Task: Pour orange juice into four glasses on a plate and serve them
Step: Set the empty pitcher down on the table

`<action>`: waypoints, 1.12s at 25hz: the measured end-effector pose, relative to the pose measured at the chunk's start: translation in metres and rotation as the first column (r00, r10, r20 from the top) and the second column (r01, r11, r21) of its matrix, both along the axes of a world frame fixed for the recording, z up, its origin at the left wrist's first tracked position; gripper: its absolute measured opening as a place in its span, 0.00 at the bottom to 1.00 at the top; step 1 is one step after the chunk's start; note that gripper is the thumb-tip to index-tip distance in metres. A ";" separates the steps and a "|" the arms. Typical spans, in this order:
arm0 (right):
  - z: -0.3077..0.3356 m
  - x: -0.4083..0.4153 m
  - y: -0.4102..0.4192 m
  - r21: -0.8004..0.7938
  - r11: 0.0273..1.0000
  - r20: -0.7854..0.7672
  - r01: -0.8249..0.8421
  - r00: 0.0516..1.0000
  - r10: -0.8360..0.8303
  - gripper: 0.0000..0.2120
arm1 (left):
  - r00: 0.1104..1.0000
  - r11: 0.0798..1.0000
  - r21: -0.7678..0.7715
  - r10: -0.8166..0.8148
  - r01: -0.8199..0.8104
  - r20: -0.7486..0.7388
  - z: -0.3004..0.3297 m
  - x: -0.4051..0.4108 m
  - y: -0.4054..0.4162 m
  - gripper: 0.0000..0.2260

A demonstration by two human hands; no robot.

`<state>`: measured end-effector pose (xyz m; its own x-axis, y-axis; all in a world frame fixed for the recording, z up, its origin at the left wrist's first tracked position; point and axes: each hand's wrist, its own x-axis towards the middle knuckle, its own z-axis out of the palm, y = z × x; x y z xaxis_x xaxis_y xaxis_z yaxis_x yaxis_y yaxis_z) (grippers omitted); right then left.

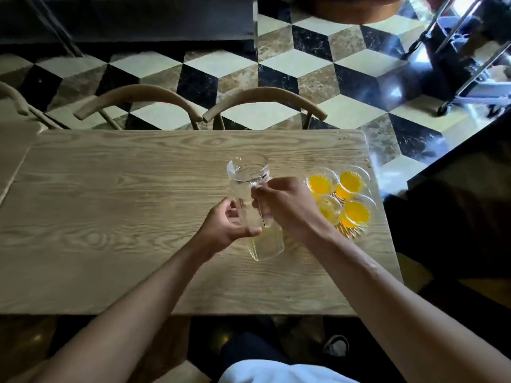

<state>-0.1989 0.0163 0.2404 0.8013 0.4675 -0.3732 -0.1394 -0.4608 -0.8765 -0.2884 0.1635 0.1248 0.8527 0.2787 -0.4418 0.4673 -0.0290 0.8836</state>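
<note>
At the far left, part of a wooden chair (12, 102) is being shown beside the table edge, and two more curved chair backs (138, 102) are being seen tucked against the far side of the wooden table (96, 217). Near the table's middle, a clear glass pitcher (250, 189) is being held upright (no juice is being seen inside it). The left hand (229, 225) is being curled loosely round the pitcher's lower body, thumb pointing right across the glass and fingers bent behind it; whether the grip is firm cannot be told. The right hand (287, 205) is being closed round the pitcher's handle side, its fingers bent and its thumb set near the rim. Just right of that hand, four glasses of orange juice (355, 212) are being kept together on a clear ribbed plate (351, 230), which is being rested near the table's right edge; the nearest left glass is being partly hidden by the right wrist. Beyond the table, a cube-patterned tiled floor (276, 64) is being shown.
</note>
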 end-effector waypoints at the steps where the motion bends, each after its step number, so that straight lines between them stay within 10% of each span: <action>1: -0.004 0.000 0.005 0.012 1.000 0.018 0.020 1.000 -0.020 0.15 | 0.999 0.999 0.006 -0.049 0.049 0.003 -0.001 0.009 0.015 0.36; 10: -0.042 0.018 0.053 0.072 0.991 0.132 0.110 0.984 -0.118 0.28 | 0.926 0.918 0.131 -0.377 0.373 0.005 -0.020 0.082 0.101 0.35; 28: -0.070 -0.011 0.064 0.113 0.984 0.190 0.139 0.969 -0.159 0.04 | 0.870 0.831 0.379 -0.479 0.407 0.115 -0.036 0.098 0.129 0.41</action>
